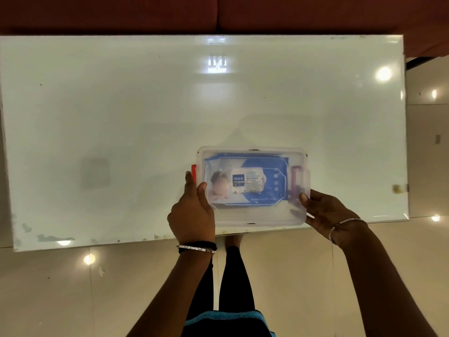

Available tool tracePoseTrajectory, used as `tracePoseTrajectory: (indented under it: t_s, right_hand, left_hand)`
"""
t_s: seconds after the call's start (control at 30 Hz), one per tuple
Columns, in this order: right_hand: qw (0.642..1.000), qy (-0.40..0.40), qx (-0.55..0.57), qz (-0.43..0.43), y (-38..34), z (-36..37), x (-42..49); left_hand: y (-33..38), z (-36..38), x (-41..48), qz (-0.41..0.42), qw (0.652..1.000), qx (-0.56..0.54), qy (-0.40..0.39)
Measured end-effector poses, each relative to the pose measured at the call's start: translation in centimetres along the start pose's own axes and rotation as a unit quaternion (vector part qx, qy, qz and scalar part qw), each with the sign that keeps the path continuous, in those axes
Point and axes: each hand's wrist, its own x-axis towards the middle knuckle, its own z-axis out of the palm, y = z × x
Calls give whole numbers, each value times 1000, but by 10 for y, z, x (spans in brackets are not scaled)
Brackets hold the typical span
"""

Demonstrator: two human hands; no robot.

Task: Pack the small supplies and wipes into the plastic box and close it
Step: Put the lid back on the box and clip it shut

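A clear plastic box [257, 215] rests near the front edge of the white glass table [121, 117], its translucent lid lying on top. Through the lid shows a blue and white pack of wet wipes [247, 182]. A red latch [194, 170] sticks out at the box's left end and a purple one [297, 177] shows at the right end. My left hand [194, 210] grips the left end, thumb on the lid. My right hand [325, 210] holds the front right corner, thumb on the lid's edge. Any smaller supplies are hidden under the wipes.
A dark red sofa [218, 13] runs along the far side of the table. Glossy beige floor tiles [73, 288] lie in front and to the right. My legs stand just before the table's front edge. A small metal fitting [398, 188] sits at the table's right rim.
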Motion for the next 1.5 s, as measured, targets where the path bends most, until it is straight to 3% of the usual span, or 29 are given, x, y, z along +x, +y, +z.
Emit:
tracePoseTrajectory:
  t_s: [0.23,0.37,0.43,0.5,0.57,0.6,0.8,1.03,1.5]
  right_hand:
    - [1000,17,2,-15,-14,6,-10]
    - [984,135,-76,-88,-6,25,-20]
    - [955,218,-150,-131,1,40,-23]
    - [901,293,-262,-183,9,53,-25]
    - [855,340,-326,-217,14,62,-27]
    - [848,349,-331,-222,15,64,-28]
    - [854,350,-323,-212,6,71,-32]
    - [849,316,-326,-268,-33,114,-16]
    - [814,301,-403,-291,-80,130,21]
  left_hand:
    - [-4,-4,1,29,999,-37,7]
    - [-7,-4,2,32,999,-41,-1]
    - [-7,-4,2,29,999,-43,1]
    - [-6,-4,2,19,999,-40,-4]
    - [-7,-5,3,13,999,-48,-11]
    - [-8,-6,4,11,998,-58,-16]
    - [-16,-15,16,18,995,-97,-30]
    - [-14,-35,65,21,991,-117,54]
    - [-6,-17,114,-2,986,-150,65]
